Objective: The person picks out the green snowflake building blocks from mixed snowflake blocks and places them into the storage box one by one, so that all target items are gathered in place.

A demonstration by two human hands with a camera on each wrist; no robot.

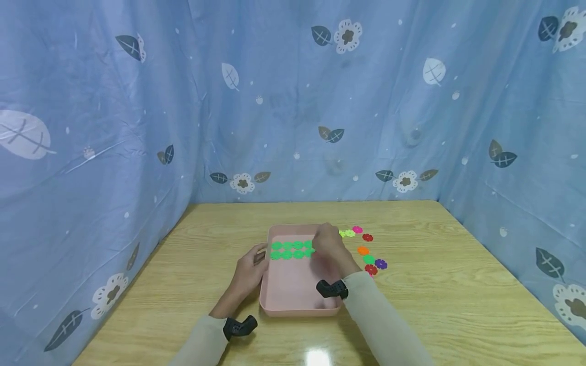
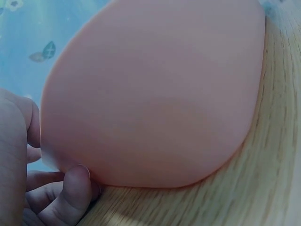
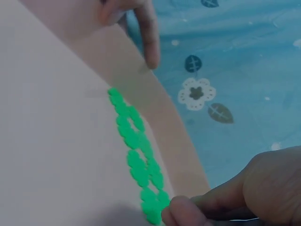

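Observation:
A pink tray (image 1: 299, 311) lies on the table, with two rows of green flower pieces (image 1: 287, 250) across its far part. My left hand (image 1: 251, 269) rests against the tray's left wall, its fingertips at the rim. In the left wrist view, fingers (image 2: 77, 183) touch the outside of the pink wall (image 2: 155, 103). Over the tray's right side, my right hand (image 1: 328, 241) has its fingers curled together at the right end of the green rows. Its fingertips (image 3: 181, 212) pinch at the last green flower piece (image 3: 151, 207), partly hiding it.
Right of the tray lie loose flower pieces: yellow (image 1: 350, 233), pink (image 1: 357, 230), orange (image 1: 363, 250), purple (image 1: 381, 264), several others. A blue patterned curtain (image 1: 293, 101) hangs behind the wooden table (image 1: 458, 305) and along both sides.

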